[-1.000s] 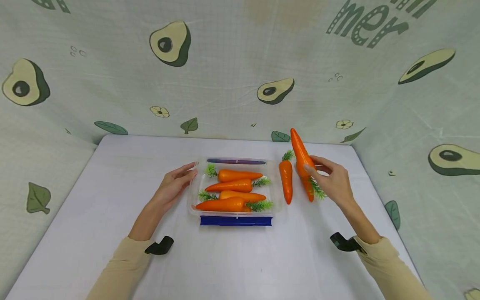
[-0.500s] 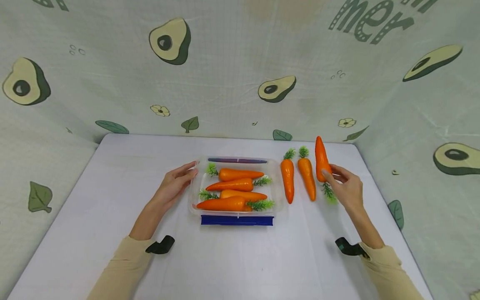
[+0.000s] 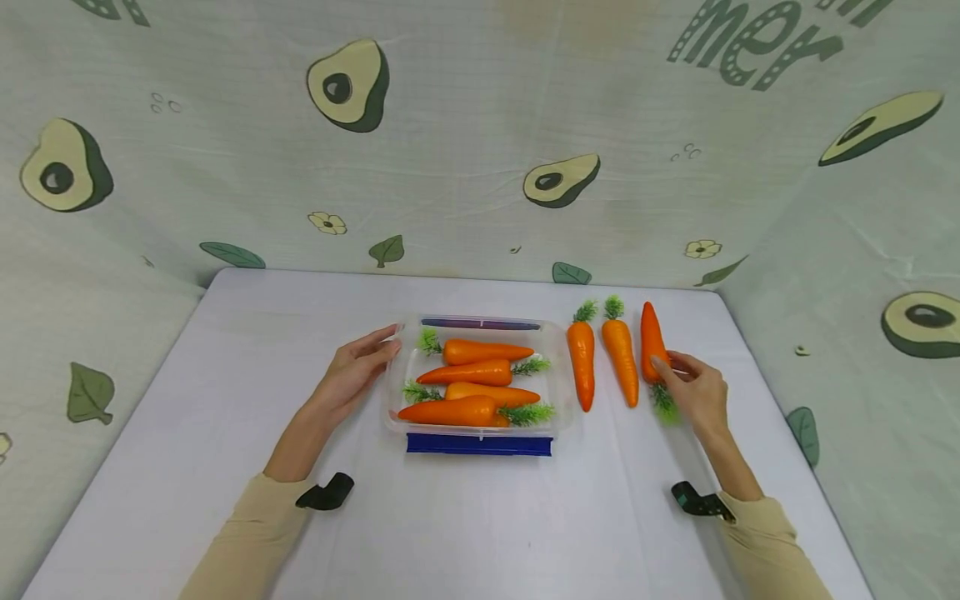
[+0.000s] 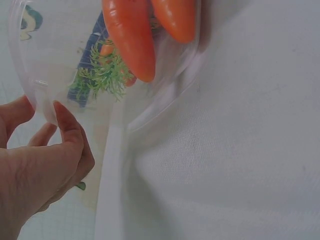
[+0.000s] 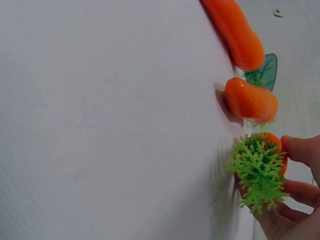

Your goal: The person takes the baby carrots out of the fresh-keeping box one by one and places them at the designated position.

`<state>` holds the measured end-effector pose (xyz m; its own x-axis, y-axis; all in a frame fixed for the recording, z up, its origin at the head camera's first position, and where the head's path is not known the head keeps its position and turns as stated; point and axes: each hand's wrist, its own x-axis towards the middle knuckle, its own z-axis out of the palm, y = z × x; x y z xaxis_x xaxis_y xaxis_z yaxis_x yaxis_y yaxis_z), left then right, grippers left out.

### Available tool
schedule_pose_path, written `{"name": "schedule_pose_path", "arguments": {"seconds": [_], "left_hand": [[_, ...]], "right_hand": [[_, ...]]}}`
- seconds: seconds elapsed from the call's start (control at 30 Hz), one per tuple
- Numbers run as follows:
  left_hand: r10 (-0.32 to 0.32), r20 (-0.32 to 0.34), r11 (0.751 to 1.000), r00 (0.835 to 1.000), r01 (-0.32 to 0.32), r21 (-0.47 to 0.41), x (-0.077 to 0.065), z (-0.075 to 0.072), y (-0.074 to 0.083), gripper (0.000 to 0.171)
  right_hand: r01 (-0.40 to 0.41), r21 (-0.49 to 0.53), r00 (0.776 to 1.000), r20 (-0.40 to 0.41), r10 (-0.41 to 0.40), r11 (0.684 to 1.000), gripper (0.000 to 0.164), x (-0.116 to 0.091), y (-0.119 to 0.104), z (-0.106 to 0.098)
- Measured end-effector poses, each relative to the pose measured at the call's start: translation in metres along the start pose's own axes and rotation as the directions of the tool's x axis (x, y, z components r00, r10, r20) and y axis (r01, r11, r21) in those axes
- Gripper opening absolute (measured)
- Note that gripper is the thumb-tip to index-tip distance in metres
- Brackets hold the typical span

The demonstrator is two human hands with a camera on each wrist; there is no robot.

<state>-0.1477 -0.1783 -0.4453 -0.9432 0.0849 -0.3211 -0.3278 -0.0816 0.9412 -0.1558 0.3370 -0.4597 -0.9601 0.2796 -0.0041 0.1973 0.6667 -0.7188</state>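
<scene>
Head: since 0.5 s ago, held carrot point(image 3: 651, 333) lowered nr tabletop's point(image 3: 480, 517) far R corner, thus lined up w/ two loose carrots point(image 3: 620, 350), R of box point(image 3: 558, 375); tabletop contact unconfirmed. L wrist: box rim pinched by L hand point(image 4: 45, 165), narrow gap. R wrist: held carrot gripped nr leafy end by R hand point(image 5: 302, 194).

The head view cuts off the near edge and corners of the table point(image 3: 487, 533). In the right wrist view, green leaves point(image 5: 257, 172) hide most of the held carrot point(image 5: 274, 137).
</scene>
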Motion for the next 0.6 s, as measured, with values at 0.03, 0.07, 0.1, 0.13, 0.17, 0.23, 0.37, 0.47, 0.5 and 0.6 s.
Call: {"name": "schedule_pose_path", "arguments": {"seconds": [0.03, 0.07, 0.1, 0.13, 0.17, 0.23, 0.37, 0.47, 0.5, 0.6], "left_hand": [[0.0, 0.0, 1.0, 1.0, 0.0, -0.002, 0.0, 0.0, 0.0, 0.056], [0.001, 0.003, 1.0, 1.0, -0.001, -0.006, 0.0, 0.0, 0.0, 0.056], [0.003, 0.004, 1.0, 1.0, -0.002, -0.005, 0.0, 0.0, 0.0, 0.056], [0.004, 0.007, 1.0, 1.0, -0.004, -0.002, 0.0, 0.0, 0.0, 0.057], [0.005, 0.008, 1.0, 1.0, -0.005, -0.004, 0.0, 0.001, 0.0, 0.057], [0.008, 0.012, 1.0, 1.0, -0.007, -0.003, 0.0, 0.001, 0.0, 0.058], [0.009, 0.011, 1.0, 1.0, -0.009, -0.009, 0.0, 0.001, -0.001, 0.057], [0.008, 0.008, 1.0, 1.0, -0.008, -0.007, -0.001, 0.002, 0.0, 0.057], [0.007, 0.009, 1.0, 1.0, -0.007, -0.006, -0.001, 0.001, 0.0, 0.057], [0.007, 0.012, 1.0, 1.0, -0.007, 0.001, -0.001, 0.001, 0.001, 0.058]], "right_hand": [[0.009, -0.01, 1.0, 0.001, -0.009, 1.0, 0.066, 0.001, 0.001, 0.0], [0.022, -0.023, 1.0, 0.001, -0.022, 0.999, 0.066, 0.002, 0.002, 0.0], [0.033, -0.034, 0.999, 0.002, -0.033, 0.999, 0.065, 0.002, 0.003, 0.0], [0.047, -0.046, 0.999, 0.003, -0.047, 0.998, 0.064, 0.003, 0.003, 0.0], [0.059, -0.06, 0.998, 0.006, -0.059, 0.996, 0.064, 0.003, 0.003, -0.001], [0.074, -0.08, 0.997, 0.019, -0.072, 0.994, 0.064, 0.004, 0.004, -0.002], [0.065, -0.098, 0.997, 0.046, -0.061, 0.993, 0.067, 0.003, 0.002, -0.004], [0.089, -0.102, 0.995, 0.055, -0.084, 0.991, 0.064, 0.002, -0.003, -0.006], [0.104, -0.101, 0.993, 0.058, -0.098, 0.989, 0.062, 0.002, -0.005, -0.007], [0.152, -0.1, 0.987, 0.064, -0.146, 0.983, 0.053, 0.001, -0.012, -0.008]]}}
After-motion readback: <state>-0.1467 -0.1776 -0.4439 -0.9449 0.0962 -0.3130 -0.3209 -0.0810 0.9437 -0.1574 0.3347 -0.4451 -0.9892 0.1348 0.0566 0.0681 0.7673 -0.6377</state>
